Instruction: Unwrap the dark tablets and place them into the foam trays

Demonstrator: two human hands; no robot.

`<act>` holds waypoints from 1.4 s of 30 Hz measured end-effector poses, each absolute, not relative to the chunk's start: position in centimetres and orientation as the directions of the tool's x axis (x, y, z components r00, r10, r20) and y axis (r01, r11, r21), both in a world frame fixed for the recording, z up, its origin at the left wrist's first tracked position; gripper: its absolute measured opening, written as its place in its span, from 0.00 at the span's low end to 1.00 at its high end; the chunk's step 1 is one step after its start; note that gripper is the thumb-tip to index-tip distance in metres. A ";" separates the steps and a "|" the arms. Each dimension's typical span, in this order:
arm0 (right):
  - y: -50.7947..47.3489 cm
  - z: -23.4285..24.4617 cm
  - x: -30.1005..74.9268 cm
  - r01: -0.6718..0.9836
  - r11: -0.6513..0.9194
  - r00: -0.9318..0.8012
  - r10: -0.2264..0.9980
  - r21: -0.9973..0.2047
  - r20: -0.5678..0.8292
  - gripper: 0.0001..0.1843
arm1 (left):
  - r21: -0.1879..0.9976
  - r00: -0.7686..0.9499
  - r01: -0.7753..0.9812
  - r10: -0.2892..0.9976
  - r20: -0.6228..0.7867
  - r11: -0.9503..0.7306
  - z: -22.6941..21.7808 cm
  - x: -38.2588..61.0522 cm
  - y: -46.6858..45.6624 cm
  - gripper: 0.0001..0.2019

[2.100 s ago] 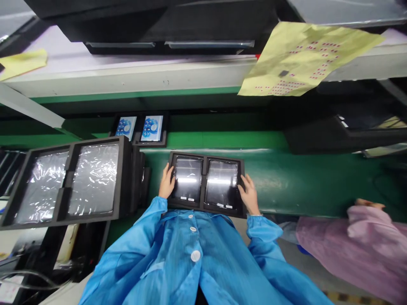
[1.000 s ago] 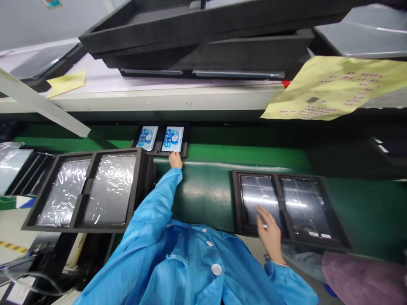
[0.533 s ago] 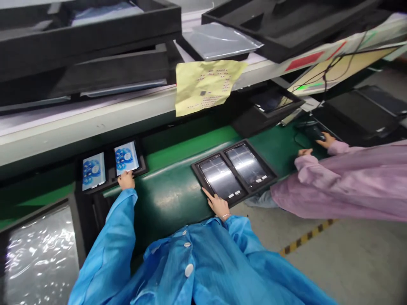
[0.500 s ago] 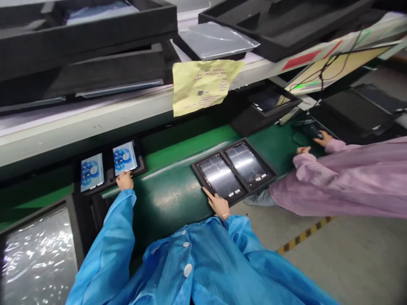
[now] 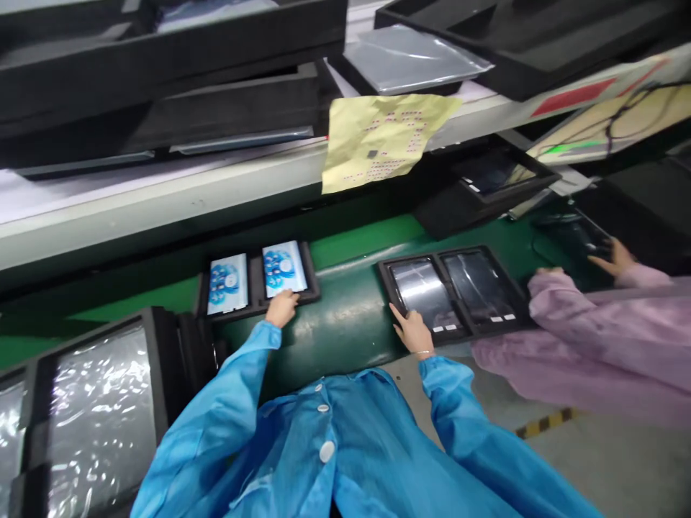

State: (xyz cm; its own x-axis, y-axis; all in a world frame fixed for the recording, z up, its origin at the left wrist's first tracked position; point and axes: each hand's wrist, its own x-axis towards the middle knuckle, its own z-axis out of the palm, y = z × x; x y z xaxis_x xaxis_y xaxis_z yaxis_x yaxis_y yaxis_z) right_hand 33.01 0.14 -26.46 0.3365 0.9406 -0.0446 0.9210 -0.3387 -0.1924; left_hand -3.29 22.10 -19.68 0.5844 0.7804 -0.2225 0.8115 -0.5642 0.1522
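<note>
**Two bare hands, left hand (image 5: 282, 308) and right hand (image 5: 414, 332), each at a black tray on a green desk (image 5: 337, 331)**

Left of centre, the lit tray (image 5: 255, 291) lies at the desk's far side. It holds a left tablet (image 5: 227, 284) and a right tablet (image 5: 285, 268) side by side, both showing a blue-and-white screen. The left hand is at the near edge of the right tablet, fingers bent over it; whether they pinch it or merely rest there cannot be told.

Right of centre lies the dark tray (image 5: 452, 288), well apart from the first, with two unlit panels, the left panel (image 5: 424, 291) and the right panel (image 5: 479, 284). Each bears two small white labels near its near end. The right hand lies at this tray's near left corner, index finger stretched towards the left rim; the other fingers are too unclear to show a grip.

Near left: a tray stack (image 5: 167, 367), its top panel (image 5: 102, 417) covered in wrinkled clear film. Far: a white shelf (image 5: 194, 205) carrying further black trays (image 5: 162, 101), with a yellow sheet (image 5: 386, 140) hanging over its edge. Right: a co-worker's pink sleeve (image 5: 572, 316), and a co-worker's hand (image 5: 618, 260) beside a dark object (image 5: 580, 234).
</note>
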 end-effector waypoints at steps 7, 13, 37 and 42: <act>3.0 -27.2 26.1 0.866 -0.159 0.280 0.940 -0.475 0.196 0.26 | 0.300 0.724 0.689 0.643 -0.251 -0.659 -20.7 6.2 14.2 0.13; 5.2 -27.8 25.4 0.806 -0.190 0.356 0.912 -0.561 0.203 0.29 | 0.362 0.761 0.649 0.565 -0.319 -0.669 -22.2 10.7 8.6 0.11; 9.9 -24.2 17.9 0.724 -0.384 0.318 0.923 -0.573 -0.217 0.68 | 0.275 0.013 0.960 0.969 -0.246 0.057 -21.4 -0.6 12.5 0.43; 7.5 -21.4 26.9 0.514 -0.351 0.327 0.924 -0.783 -0.199 0.53 | 0.412 0.071 0.911 0.979 -0.192 0.014 -16.5 -10.0 13.4 0.41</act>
